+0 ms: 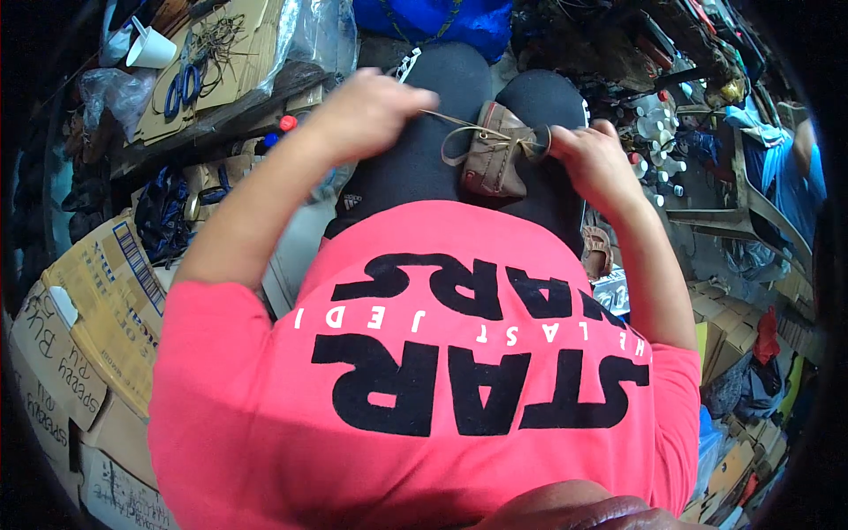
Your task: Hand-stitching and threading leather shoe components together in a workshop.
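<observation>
A small brown shoe (496,172) with stitched seams lies across my lap, between my thighs. Thin tan laces (493,135) cross over it, and a loop stands out on its left side. My left hand (382,110), a little blurred, is closed on one lace end, drawn out up and to the left of the shoe. On the other side, my right hand (594,159) pinches the lace close to the shoe's right edge. The fingertips of my right hand are partly hidden.
At upper left, blue-handled scissors (183,88), a bundle of tan laces (221,42) and a white cup (152,48) rest on cardboard. Cardboard boxes (97,309) are stacked at left. Several small bottles (655,132) stand at right, near a chair frame (751,208). A blue bag (442,22) lies ahead.
</observation>
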Demonstrator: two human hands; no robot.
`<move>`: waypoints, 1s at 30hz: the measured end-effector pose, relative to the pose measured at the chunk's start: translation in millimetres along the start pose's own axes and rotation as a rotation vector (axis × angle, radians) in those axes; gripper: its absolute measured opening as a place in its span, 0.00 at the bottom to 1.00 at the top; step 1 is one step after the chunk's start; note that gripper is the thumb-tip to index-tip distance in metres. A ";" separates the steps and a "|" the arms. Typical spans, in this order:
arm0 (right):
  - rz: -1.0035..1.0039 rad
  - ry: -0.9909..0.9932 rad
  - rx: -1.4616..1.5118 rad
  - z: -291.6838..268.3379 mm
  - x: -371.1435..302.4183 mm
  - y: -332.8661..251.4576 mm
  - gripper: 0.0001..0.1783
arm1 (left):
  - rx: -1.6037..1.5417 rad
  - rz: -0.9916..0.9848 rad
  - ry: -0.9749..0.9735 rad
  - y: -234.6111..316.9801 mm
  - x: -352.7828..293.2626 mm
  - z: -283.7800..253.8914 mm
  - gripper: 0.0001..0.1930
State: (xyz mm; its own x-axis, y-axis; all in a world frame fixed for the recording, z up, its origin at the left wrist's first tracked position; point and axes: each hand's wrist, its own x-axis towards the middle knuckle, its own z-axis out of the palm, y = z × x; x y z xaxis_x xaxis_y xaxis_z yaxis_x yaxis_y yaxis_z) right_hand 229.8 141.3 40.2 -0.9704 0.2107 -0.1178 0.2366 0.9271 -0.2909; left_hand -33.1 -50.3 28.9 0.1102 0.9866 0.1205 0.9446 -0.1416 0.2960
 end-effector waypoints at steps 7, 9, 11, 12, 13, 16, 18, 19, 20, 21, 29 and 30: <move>0.415 0.467 1.360 -4.7 -27.2 44.4 0.04 | -1.173 -0.491 0.382 -33.0 -52.0 -29.2 0.06; 0.133 0.554 1.811 2.7 -4.3 34.4 0.05 | -1.438 -0.324 0.475 -23.3 -29.0 -24.9 0.06; 0.112 0.613 1.993 4.9 15.8 4.0 0.08 | -1.817 -0.140 0.547 -4.2 -4.3 -23.9 0.08; 0.181 0.670 2.054 -1.3 21.9 -14.7 0.09 | -1.940 -0.141 0.530 8.1 5.5 -27.4 0.09; 0.178 0.671 2.056 1.1 21.5 -11.0 0.09 | -1.996 -0.243 0.554 22.4 13.4 -32.4 0.11; 0.079 0.460 2.102 -1.3 4.6 8.4 0.09 | -2.020 -0.044 0.356 -3.8 2.0 -17.7 0.12; 0.518 0.672 1.646 -4.6 -22.7 28.3 0.08 | -1.867 -0.288 0.418 -15.2 -16.8 -14.8 0.10; 0.553 0.775 1.556 -6.6 -49.1 62.3 0.08 | -1.864 -0.269 0.476 -47.5 -41.4 -9.2 0.10; 0.587 0.877 1.464 -1.4 -71.5 88.5 0.07 | -1.858 -0.251 0.531 -73.1 -57.0 -4.0 0.10; 0.581 0.794 1.450 11.2 -77.7 87.8 0.07 | -1.861 -0.249 0.525 -70.6 -53.3 -2.9 0.10; 0.371 0.418 0.978 3.1 -38.2 23.7 0.11 | -0.842 -0.370 0.087 -18.4 18.3 -2.8 0.12; 0.241 0.405 0.707 -0.6 -27.7 8.2 0.11 | -0.715 -0.375 -0.032 -1.7 31.8 -8.8 0.15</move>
State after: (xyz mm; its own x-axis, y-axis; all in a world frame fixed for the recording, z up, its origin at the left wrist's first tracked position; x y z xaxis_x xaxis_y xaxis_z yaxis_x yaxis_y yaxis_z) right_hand 258.5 143.2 41.7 -0.7998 0.5975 0.0572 0.2827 0.4591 -0.8422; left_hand -33.9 -19.4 40.5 -0.1559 0.9791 -0.1307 0.4950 0.1920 0.8474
